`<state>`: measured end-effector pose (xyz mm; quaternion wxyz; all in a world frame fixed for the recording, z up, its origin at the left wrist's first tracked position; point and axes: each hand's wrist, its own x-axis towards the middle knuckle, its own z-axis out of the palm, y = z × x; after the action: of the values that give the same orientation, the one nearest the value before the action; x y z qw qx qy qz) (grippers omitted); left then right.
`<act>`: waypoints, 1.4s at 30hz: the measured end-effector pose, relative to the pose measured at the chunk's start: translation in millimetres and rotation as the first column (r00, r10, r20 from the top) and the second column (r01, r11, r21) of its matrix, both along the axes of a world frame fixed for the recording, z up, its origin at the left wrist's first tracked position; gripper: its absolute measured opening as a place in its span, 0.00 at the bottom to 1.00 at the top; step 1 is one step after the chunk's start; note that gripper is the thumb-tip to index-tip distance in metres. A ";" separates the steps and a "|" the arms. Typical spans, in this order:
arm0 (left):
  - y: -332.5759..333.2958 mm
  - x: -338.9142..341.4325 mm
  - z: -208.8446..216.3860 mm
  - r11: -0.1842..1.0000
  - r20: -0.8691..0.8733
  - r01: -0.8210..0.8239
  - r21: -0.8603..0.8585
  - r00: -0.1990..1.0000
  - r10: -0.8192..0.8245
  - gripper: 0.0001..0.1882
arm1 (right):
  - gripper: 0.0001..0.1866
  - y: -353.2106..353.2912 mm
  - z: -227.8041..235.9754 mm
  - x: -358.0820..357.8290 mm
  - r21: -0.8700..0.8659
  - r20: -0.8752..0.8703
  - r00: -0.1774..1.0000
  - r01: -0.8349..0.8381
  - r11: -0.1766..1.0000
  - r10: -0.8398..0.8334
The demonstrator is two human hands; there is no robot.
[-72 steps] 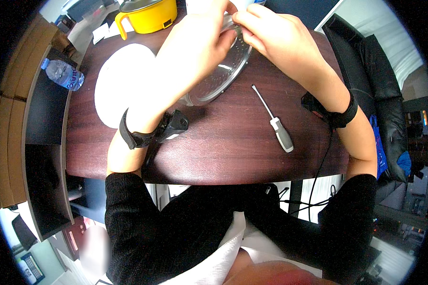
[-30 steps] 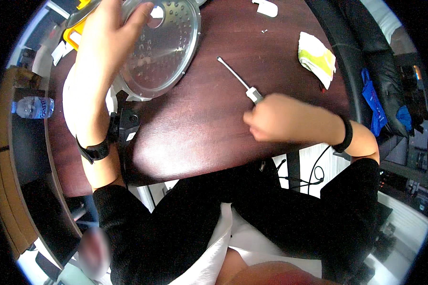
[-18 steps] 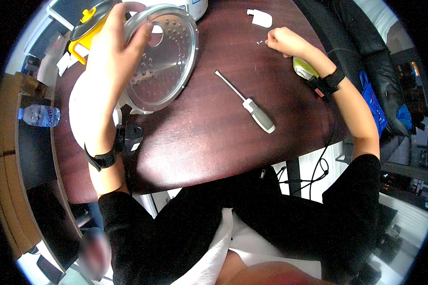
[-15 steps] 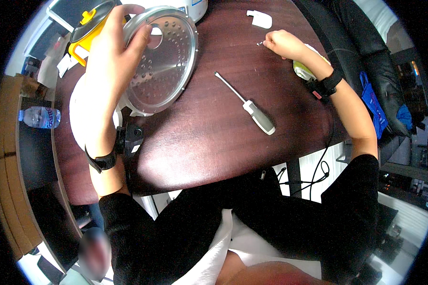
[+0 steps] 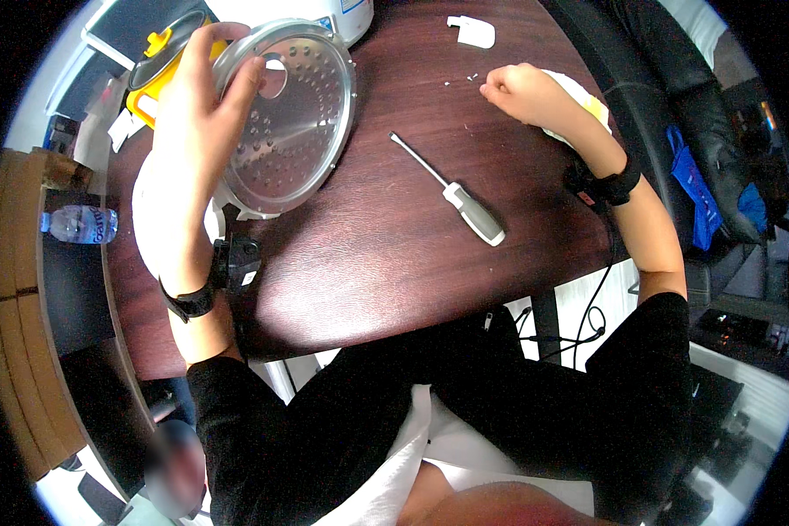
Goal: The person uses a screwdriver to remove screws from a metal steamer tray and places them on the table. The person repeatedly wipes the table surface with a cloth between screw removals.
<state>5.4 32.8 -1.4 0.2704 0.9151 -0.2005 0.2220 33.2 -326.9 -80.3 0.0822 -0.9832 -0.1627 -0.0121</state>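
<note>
My left hand point(image 5: 197, 123) grips the rim of a round lid point(image 5: 302, 123), its thumb pressed on the face near a round hole. The lid has a studded metal plate, and it stands tilted above a white rounded body point(image 5: 153, 210) that my forearm partly hides. Over on the right, my right hand point(image 5: 522, 92) is closed just above the table, fingers curled in; whatever they may hold is hidden. Beside its fingertips lie tiny pale bits point(image 5: 472, 77), too small to name surely. A screwdriver point(image 5: 465, 206) with a grey and white handle lies between my hands.
A white plastic piece point(image 5: 473, 32) lies at the far side of the dark wooden table point(image 5: 368, 272). Beyond my left hand stand a yellow container point(image 5: 145, 101) and a large white tub point(image 5: 355, 17). Near my right wrist is a pale, yellow-marked bundle point(image 5: 587, 101). A water bottle point(image 5: 83, 224) lies at the left.
My right hand has drawn back slightly toward me from the tiny bits, and one more bit shows to their left. My left hand still holds the lid; the view has shifted a little.
</note>
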 end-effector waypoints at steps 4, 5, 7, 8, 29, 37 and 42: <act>-1.2 3.2 -2.0 1.000 0.021 0.009 -0.008 1.000 -0.009 0.18 | 0.16 4.2 -12.0 14.4 0.036 -0.093 0.995 -0.025 0.999 0.029; -1.7 2.1 -0.5 1.000 0.007 0.014 -0.022 1.000 -0.014 0.18 | 0.16 6.4 -13.2 20.7 -0.035 -0.121 0.992 -0.030 0.999 0.026; -2.6 -2.8 2.3 0.998 -0.021 0.019 -0.052 1.000 -0.021 0.17 | 0.17 13.8 -13.0 32.1 -0.178 -0.175 0.984 -0.048 0.983 0.016; -3.2 -4.3 3.3 0.999 -0.005 0.021 -0.041 1.000 -0.022 0.17 | 0.18 18.2 -11.8 35.6 -0.180 -0.188 0.982 -0.032 0.983 -0.002; -7.2 -3.6 5.4 0.998 0.002 0.046 -0.037 0.999 -0.046 0.15 | 0.18 -10.9 -29.5 45.8 -0.230 0.095 0.995 0.040 0.972 -0.018; -9.7 -13.1 12.6 0.969 -0.079 0.067 -0.239 0.993 -0.088 0.17 | 0.25 27.9 20.2 4.9 0.405 -0.217 0.971 0.181 0.896 -0.098; -12.8 -19.2 20.7 0.874 0.056 0.164 -0.457 0.986 -0.156 0.16 | 0.23 63.9 25.1 -11.8 0.658 -0.249 0.968 0.167 0.734 0.004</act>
<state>-13.8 20.0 19.4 0.4950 0.8033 -0.2193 0.2481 21.4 -263.1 -55.2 0.4502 -0.8871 -0.0929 0.0420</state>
